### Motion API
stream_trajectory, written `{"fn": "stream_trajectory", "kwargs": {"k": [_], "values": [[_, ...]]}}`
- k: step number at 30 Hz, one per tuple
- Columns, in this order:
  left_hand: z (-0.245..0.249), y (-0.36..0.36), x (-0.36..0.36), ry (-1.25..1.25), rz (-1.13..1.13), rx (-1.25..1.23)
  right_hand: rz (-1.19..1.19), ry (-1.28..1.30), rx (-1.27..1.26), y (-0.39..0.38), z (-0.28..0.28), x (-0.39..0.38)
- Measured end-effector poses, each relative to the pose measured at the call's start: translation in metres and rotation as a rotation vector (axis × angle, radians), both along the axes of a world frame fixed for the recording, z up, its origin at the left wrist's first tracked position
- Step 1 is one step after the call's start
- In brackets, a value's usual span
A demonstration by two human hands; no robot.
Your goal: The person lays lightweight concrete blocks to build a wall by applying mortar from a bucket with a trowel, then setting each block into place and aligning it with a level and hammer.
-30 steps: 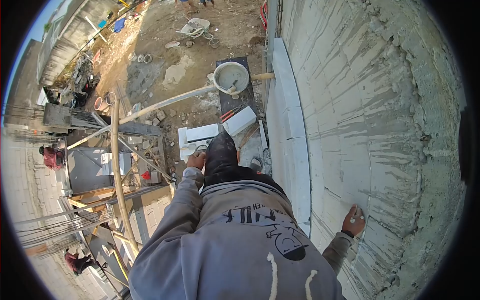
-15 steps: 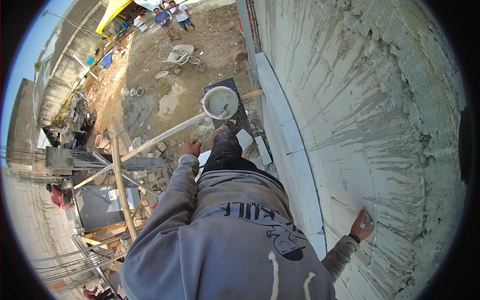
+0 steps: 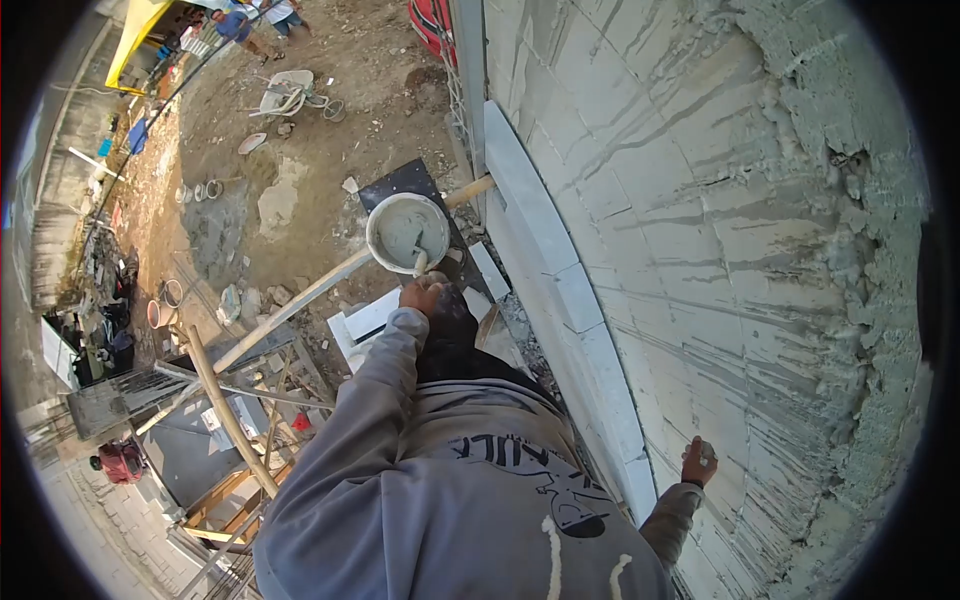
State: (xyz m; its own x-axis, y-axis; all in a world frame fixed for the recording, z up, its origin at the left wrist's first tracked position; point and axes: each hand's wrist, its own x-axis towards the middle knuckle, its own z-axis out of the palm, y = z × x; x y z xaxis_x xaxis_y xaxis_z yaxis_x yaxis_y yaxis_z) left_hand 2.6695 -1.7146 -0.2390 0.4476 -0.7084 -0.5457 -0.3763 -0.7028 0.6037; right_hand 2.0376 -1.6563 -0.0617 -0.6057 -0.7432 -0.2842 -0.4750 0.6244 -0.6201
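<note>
My left hand [image 3: 425,294] is at the near rim of a round bucket [image 3: 375,240] of wet grey mortar [image 3: 408,222]. Its fingers are curled at the end of a trowel's pale handle [image 3: 421,264]; the trowel's blade lies in the mortar. Under the bucket is a dark board [image 3: 405,180]. My right hand [image 3: 700,462] is low beside the pale block wall [image 3: 640,270], its fingers curled and spotted with grey-white smears. Whether it touches the wall, or holds anything, cannot be made out.
Wooden poles [image 3: 290,312] cross below on my left. A pale ledge [image 3: 565,285] runs along the wall's foot. Down on the dirt ground stand a wheelbarrow [image 3: 288,93] and several buckets. Two people [image 3: 240,28] are at the top; another person [image 3: 122,463] is lower left.
My left hand has moved up and right to the trowel handle at the bucket. My right hand has drawn down and left along the wall, its fingers more curled. The view has shifted.
</note>
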Motion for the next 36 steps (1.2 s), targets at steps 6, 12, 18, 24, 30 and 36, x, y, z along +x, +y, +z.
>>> {"fn": "stream_trajectory", "kwargs": {"k": [6, 12, 18, 24, 30, 36], "values": [[-0.007, -0.040, 0.070, 0.016, 0.009, 0.089, 0.670, 0.189, 0.324, -0.121, -0.021, 0.187], [-0.075, -0.078, 0.147, -0.046, -0.008, -0.030, 0.743, -0.046, 0.282, -0.218, -0.143, 0.325], [-0.157, -0.156, 0.140, 0.231, 0.156, 0.028, 0.681, -0.338, 0.331, -0.225, -0.314, 0.422], [-0.217, -0.260, 0.139, 0.309, 0.164, -0.121, 0.731, -0.344, 0.298, -0.277, -0.370, 0.486], [-0.242, -0.350, 0.154, 0.436, 0.200, -0.034, 0.545, -0.406, -0.047, -0.329, -0.482, 0.528], [-0.277, -0.394, 0.154, 0.472, 0.156, -0.038, 0.596, -0.300, -0.100, -0.394, -0.486, 0.585]]}}
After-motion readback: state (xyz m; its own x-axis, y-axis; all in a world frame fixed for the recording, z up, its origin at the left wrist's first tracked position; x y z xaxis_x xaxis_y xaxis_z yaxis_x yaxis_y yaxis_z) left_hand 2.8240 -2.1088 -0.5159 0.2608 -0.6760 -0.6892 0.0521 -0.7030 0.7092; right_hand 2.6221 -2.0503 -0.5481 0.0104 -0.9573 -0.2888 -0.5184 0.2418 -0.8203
